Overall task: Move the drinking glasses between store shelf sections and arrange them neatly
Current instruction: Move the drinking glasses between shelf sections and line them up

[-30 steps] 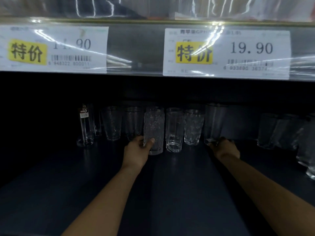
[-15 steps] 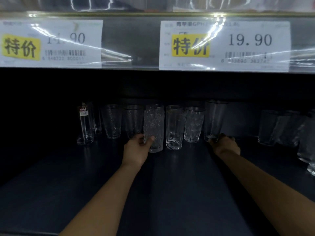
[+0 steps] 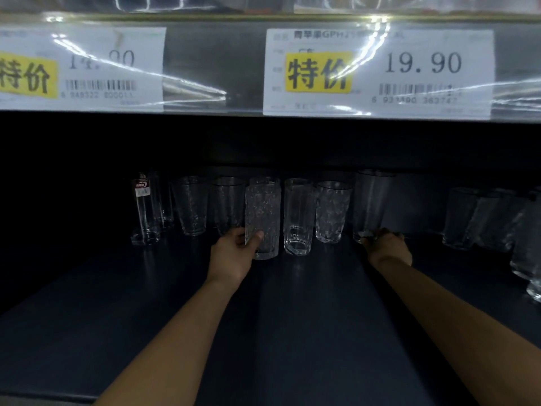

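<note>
from the head camera we are peering into a dim store shelf [image 3: 307, 317], and both our arms are reaching deep along its dark board. our left hand [image 3: 231, 256] is wrapping round the lower part of a textured glass [image 3: 262, 221], with the thumb pressing across the front and the fingers curling away behind. that glass is standing upright on the board, just in front of another one of the same pattern. just to its right a smooth glass [image 3: 298, 218] is standing almost against it, and a patterned tumbler [image 3: 332, 212] is sitting next along, a little further back.

our right hand [image 3: 389, 249] is gripping the foot of a tall plain glass [image 3: 370, 206], knuckles facing up and fingers curling round its base. the gloom is hiding the fingertips, and we are unable to tell whether the base is resting on the board.

left of the textured glass, a dark-rimmed tumbler [image 3: 228, 203] and a faceted tumbler [image 3: 191, 206] are lining up in the back row. beyond them a narrow labelled glass [image 3: 145, 212] is standing with more clear glass behind it. far right, a cluster of glasses [image 3: 483, 221] is crowding the edge, well apart from our right hand.

overhead, a price tag [image 3: 377, 71] is showing 19.90 under shiny plastic, and glare is smearing a second tag [image 3: 82, 65].
</note>
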`<state>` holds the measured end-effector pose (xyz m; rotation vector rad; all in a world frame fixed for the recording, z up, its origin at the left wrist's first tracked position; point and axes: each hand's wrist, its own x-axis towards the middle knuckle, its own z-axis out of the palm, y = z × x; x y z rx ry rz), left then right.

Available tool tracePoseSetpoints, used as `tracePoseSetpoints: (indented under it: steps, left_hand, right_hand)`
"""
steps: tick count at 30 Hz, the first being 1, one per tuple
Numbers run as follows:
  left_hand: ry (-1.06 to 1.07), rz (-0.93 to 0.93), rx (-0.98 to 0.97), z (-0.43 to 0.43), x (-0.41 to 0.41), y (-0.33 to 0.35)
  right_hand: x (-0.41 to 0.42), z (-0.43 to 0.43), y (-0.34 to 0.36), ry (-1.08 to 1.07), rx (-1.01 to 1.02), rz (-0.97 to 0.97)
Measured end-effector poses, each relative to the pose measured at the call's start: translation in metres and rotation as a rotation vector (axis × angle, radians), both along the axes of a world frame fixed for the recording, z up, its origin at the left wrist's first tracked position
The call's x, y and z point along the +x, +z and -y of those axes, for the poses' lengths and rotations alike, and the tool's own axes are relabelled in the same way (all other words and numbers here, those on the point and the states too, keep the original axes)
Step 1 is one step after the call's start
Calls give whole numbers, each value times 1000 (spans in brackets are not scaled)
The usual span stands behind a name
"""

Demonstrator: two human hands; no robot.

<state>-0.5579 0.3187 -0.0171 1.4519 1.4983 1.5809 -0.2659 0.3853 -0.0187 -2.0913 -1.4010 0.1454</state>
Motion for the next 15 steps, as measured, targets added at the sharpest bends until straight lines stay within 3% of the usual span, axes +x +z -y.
tracePoseSetpoints:
  steps: [15]
  left_hand:
    - [9,-17,-22,4,2,3]
  right_hand:
    - [1,1,-1,2,23,-11]
